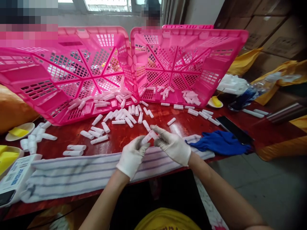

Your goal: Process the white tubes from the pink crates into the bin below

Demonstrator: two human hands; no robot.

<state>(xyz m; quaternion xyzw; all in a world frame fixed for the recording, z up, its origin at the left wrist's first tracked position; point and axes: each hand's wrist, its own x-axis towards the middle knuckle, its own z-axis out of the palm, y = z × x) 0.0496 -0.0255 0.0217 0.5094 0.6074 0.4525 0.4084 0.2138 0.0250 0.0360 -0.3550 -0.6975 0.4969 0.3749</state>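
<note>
Red table, one, glossy, in a room with a window at the back.

Yellow shirt, one, mine; lettering cut off, unreadable.
Hands, two, in white gloves: my left hand and my right hand, close together, fingers of both closed on a white roll held above the towel's far edge. Whether one roll or two, I cannot tell.
Towel, one, white with dark stripes, lying under my hands.
White box, one, at left; blue print, too blurred to read.
Blue cloth, one, at right; beside it, phone, one, black.
Loose rolls, white: one pair at front left, one lying alone right of centre, the others heaped, too many for me to count.
Dishes, three, with yellow sponges: two at left, one at right.
Pink baskets, two, tipped toward me, rolls inside both; a third pink basket shows partly behind.
Brown cartons, stacked at far right; dark print, illegible.
</note>
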